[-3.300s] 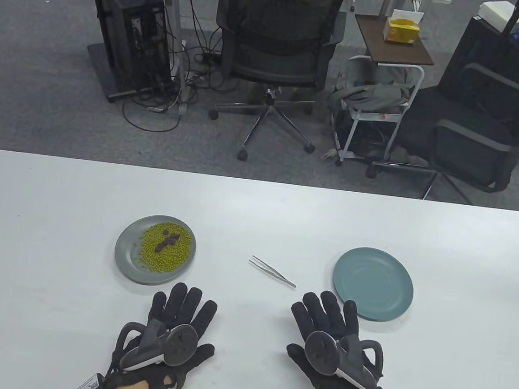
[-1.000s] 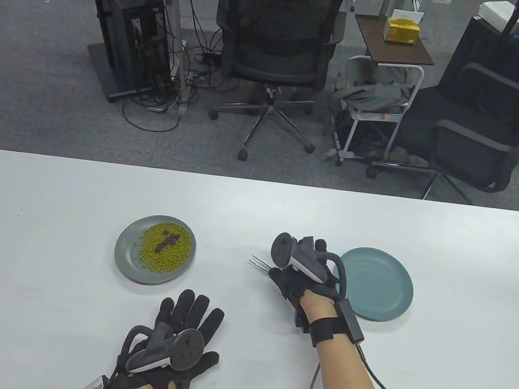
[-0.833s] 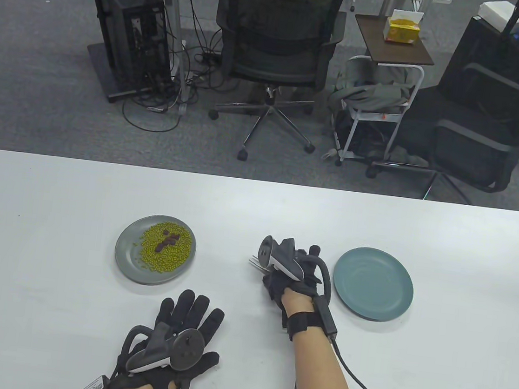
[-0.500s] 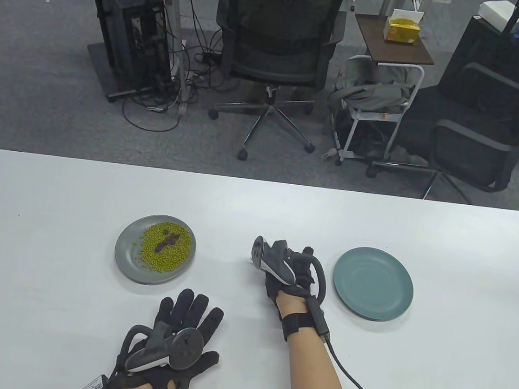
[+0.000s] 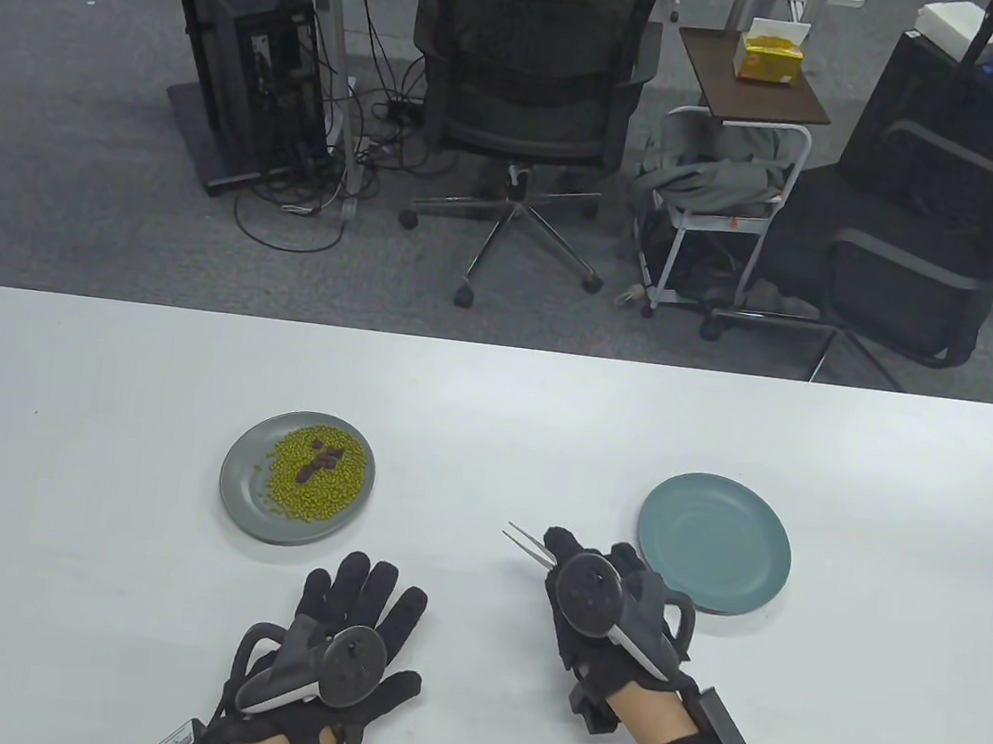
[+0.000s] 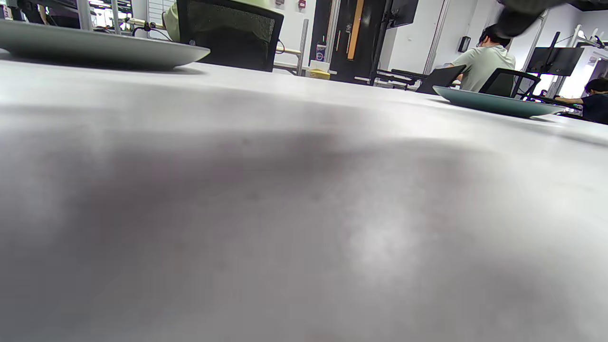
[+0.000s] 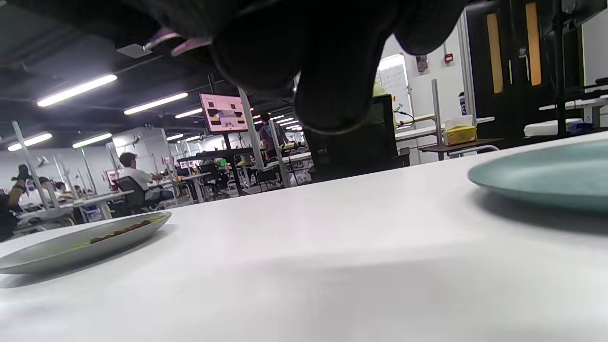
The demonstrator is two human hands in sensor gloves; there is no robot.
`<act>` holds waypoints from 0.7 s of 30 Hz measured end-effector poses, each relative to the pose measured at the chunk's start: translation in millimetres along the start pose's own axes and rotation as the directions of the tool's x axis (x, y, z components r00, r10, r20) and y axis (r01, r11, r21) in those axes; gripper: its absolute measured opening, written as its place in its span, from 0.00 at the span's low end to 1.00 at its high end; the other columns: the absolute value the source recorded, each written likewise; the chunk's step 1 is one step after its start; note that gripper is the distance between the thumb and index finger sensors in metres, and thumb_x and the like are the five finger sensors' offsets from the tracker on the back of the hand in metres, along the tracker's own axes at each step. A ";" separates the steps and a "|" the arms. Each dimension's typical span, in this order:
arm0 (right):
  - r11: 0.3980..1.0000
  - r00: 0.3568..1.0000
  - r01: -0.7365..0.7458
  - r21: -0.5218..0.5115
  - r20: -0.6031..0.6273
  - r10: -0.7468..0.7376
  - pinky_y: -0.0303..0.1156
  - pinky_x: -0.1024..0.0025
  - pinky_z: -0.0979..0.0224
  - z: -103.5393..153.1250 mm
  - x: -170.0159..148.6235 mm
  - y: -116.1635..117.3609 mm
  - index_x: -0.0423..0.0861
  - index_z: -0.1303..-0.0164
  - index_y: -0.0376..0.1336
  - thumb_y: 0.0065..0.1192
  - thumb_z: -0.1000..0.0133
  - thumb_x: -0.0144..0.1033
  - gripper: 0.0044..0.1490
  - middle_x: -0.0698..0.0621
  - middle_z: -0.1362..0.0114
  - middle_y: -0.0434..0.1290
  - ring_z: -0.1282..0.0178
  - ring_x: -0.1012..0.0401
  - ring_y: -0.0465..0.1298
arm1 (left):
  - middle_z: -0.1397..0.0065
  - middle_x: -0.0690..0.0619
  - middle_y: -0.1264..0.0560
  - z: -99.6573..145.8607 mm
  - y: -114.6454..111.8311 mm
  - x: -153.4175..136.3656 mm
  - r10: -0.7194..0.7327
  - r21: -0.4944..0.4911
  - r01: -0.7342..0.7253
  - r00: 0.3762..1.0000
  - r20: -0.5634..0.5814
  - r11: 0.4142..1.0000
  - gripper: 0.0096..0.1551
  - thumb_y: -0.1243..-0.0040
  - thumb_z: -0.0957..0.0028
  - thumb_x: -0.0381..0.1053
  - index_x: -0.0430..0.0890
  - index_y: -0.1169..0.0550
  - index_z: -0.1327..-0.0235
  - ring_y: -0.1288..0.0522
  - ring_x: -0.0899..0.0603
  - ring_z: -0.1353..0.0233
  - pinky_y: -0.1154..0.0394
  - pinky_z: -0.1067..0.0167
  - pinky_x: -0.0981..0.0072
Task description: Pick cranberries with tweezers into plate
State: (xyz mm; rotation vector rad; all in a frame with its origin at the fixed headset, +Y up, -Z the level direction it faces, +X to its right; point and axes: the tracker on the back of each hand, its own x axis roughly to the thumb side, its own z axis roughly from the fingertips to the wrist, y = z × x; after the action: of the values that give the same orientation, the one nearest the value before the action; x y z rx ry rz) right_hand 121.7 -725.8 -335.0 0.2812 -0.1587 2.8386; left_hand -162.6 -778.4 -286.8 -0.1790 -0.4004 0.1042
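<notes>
A grey plate (image 5: 243,486) holds green beans with several dark cranberries (image 5: 321,458) on top; it also shows in the right wrist view (image 7: 57,247) and the left wrist view (image 6: 95,47). An empty teal plate (image 5: 714,542) lies to the right, also in the right wrist view (image 7: 546,180) and the left wrist view (image 6: 494,102). My right hand (image 5: 604,608) grips metal tweezers (image 5: 528,544), whose open tips point up-left, between the plates. My left hand (image 5: 340,641) rests flat on the table with fingers spread, below the grey plate.
The white table (image 5: 492,407) ends at its far edge, with an office chair (image 5: 527,107), a small side table with a yellow box (image 5: 768,58) and a computer tower (image 5: 245,66) beyond it.
My right hand reached to the tweezers on the table, picked them up and drew back toward me and to the right, turning palm down. The left hand stayed flat.
</notes>
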 end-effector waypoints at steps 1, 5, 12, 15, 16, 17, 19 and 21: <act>1.000 1.000 -0.001 -0.004 0.015 0.001 0.51 0.49 0.17 8.2 -3.3 1.3 0.57 0.31 0.48 0.47 0.53 0.47 0.37 0.64 0.42 0.69 0.35 0.60 0.73 | 0.19 0.57 0.65 0.0 -0.1 0.1 -0.002 0.001 0.002 1.000 0.000 1.000 0.51 0.55 0.55 0.78 0.67 0.62 0.26 0.72 0.40 0.18 0.68 0.26 0.35; 0.998 0.998 -0.053 -0.028 0.043 0.054 0.50 0.50 0.16 23.8 -9.6 6.8 0.59 0.31 0.50 0.48 0.53 0.48 0.36 0.64 0.42 0.69 0.35 0.60 0.73 | 0.19 0.57 0.65 0.0 -1.1 0.2 -0.009 0.000 0.009 1.000 -0.006 1.000 0.51 0.55 0.55 0.78 0.67 0.61 0.26 0.72 0.40 0.18 0.68 0.26 0.35; 0.998 0.995 -0.066 -0.008 0.072 0.067 0.50 0.50 0.16 30.2 -9.4 12.3 0.60 0.32 0.51 0.49 0.53 0.49 0.36 0.65 0.42 0.70 0.33 0.60 0.73 | 0.19 0.57 0.65 -2.8 -6.5 1.2 -0.037 -0.036 0.036 0.999 -0.017 0.999 0.52 0.55 0.55 0.78 0.67 0.62 0.26 0.73 0.39 0.18 0.68 0.26 0.35; 0.998 0.995 -0.063 -0.007 0.079 0.064 0.50 0.50 0.16 30.9 -9.3 11.3 0.60 0.32 0.51 0.50 0.53 0.50 0.36 0.66 0.42 0.70 0.33 0.60 0.73 | 0.19 0.57 0.65 -2.4 -6.7 1.7 -0.041 -0.035 0.040 0.999 -0.019 0.999 0.51 0.54 0.55 0.78 0.67 0.62 0.26 0.72 0.39 0.18 0.68 0.25 0.35; 0.998 0.994 -0.066 -0.011 0.082 0.066 0.50 0.50 0.16 31.1 -9.3 10.3 0.60 0.32 0.51 0.50 0.53 0.50 0.36 0.66 0.42 0.71 0.33 0.60 0.73 | 0.19 0.57 0.65 -2.2 -6.9 1.8 -0.041 -0.037 0.040 0.999 -0.020 0.999 0.51 0.54 0.55 0.78 0.67 0.62 0.26 0.72 0.39 0.18 0.68 0.25 0.35; 0.998 0.994 -0.065 -0.012 0.085 0.066 0.50 0.50 0.16 31.1 -9.2 9.7 0.60 0.32 0.52 0.50 0.53 0.50 0.36 0.66 0.42 0.71 0.33 0.60 0.74 | 0.19 0.57 0.64 -2.0 -6.8 1.8 -0.041 -0.038 0.040 0.999 -0.022 0.998 0.51 0.54 0.54 0.77 0.67 0.62 0.26 0.72 0.39 0.18 0.68 0.25 0.35; 0.998 0.993 -0.066 -0.019 0.093 0.068 0.50 0.50 0.16 31.7 -9.2 7.6 0.60 0.32 0.52 0.50 0.53 0.50 0.36 0.66 0.42 0.71 0.33 0.60 0.74 | 0.18 0.56 0.62 -1.6 -6.9 1.9 -0.039 -0.052 0.038 0.999 -0.029 0.998 0.51 0.53 0.54 0.77 0.65 0.61 0.25 0.68 0.39 0.17 0.65 0.25 0.35; 0.997 0.992 -0.078 -0.024 0.098 0.080 0.51 0.50 0.16 32.5 -9.5 5.8 0.60 0.32 0.52 0.50 0.53 0.50 0.36 0.66 0.42 0.71 0.33 0.60 0.74 | 0.18 0.56 0.60 -1.2 -6.8 1.5 -0.016 -0.092 0.012 0.999 -0.045 0.996 0.51 0.53 0.54 0.76 0.64 0.59 0.25 0.66 0.38 0.17 0.62 0.24 0.35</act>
State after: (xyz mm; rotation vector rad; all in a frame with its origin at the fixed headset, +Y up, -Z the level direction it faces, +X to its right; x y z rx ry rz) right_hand 134.7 -738.3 -305.7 0.4208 -0.2232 2.9009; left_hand -160.3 -785.0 -286.0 -0.2686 -0.3610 0.0674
